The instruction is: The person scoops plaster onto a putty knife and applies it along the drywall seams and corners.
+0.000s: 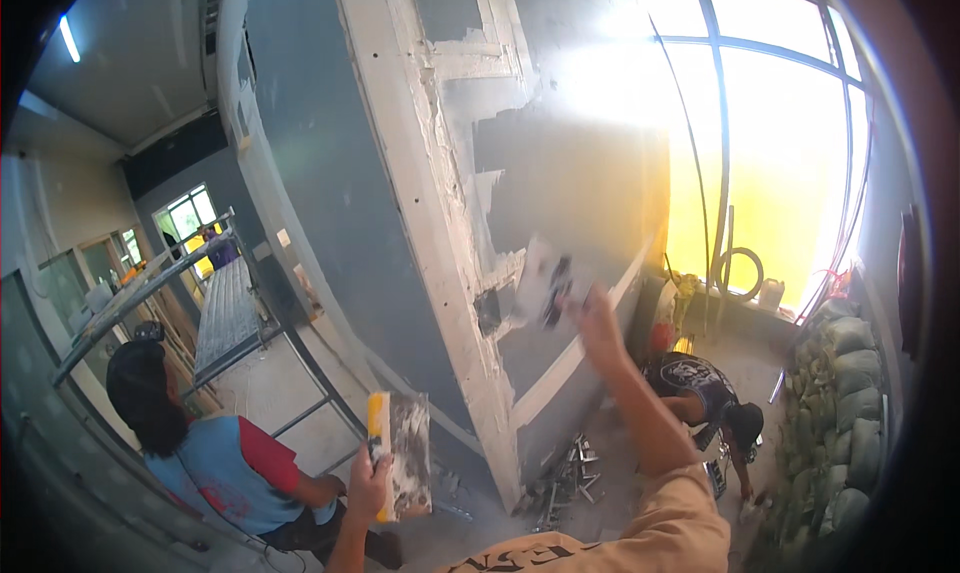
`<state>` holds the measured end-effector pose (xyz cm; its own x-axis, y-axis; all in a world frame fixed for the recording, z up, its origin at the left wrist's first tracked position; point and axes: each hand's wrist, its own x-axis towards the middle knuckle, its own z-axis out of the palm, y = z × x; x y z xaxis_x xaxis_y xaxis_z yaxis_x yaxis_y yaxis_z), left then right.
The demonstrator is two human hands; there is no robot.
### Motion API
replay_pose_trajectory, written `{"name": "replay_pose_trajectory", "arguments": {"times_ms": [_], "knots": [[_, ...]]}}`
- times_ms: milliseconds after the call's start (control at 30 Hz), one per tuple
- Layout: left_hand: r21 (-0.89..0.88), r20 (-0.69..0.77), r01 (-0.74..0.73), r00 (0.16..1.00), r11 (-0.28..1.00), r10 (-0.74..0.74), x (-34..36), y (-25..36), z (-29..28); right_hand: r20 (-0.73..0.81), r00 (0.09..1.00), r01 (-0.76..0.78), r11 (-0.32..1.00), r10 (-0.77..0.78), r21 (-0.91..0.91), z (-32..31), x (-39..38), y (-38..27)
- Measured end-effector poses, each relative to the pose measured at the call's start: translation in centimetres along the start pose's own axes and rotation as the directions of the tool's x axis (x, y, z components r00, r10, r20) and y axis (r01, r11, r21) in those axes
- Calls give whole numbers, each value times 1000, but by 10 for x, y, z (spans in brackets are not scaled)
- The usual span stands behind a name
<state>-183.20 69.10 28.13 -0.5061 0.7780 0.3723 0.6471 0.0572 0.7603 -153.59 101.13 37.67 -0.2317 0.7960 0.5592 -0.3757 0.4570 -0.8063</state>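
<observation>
My left hand is closed on the yellow back edge of a wide putty knife, its flat blade smeared with whitish compound. Raised in front of the wall, my right hand grips a trowel with a pale, motion-blurred blade. That blade is at the wall face just right of the corner; whether it touches cannot be made out. The grey wall panel bears rough white patches and bands of joint compound. Down the corner runs a wide pale compound strip dotted with dark screw heads.
At left, a person in a blue and red shirt sits near a metal scaffold. At right, another person bends toward the floor beside stacked sacks. Metal offcuts lie at the wall's foot. A bright window stands behind.
</observation>
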Motion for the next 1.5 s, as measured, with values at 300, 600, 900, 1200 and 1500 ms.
{"name": "replay_pose_trajectory", "arguments": {"times_ms": [300, 600, 900, 1200, 1500], "knots": [[-121, -204, 193, 955, 974, -215, -17, -71, 75, 48, 269, 752, 179, -962, -634, -41, 367, -181], [-659, -251, 339, 742, 671, -621, -17, -66, 148, 151, 57, 891, -18, -987, -453, 21, 521, -248], [-696, -285, 331, 687, 637, -668, -23, -70, 138, 158, 20, 820, -75, -987, -568, 27, 558, -226], [-230, -340, 338, 851, 913, -400, -12, -114, 120, 195, 103, 839, -20, -975, -544, 38, 509, -189], [-326, -351, 337, 824, 883, -444, -43, -121, 96, 64, 433, 547, 206, -899, -811, -32, 539, -222]]}}
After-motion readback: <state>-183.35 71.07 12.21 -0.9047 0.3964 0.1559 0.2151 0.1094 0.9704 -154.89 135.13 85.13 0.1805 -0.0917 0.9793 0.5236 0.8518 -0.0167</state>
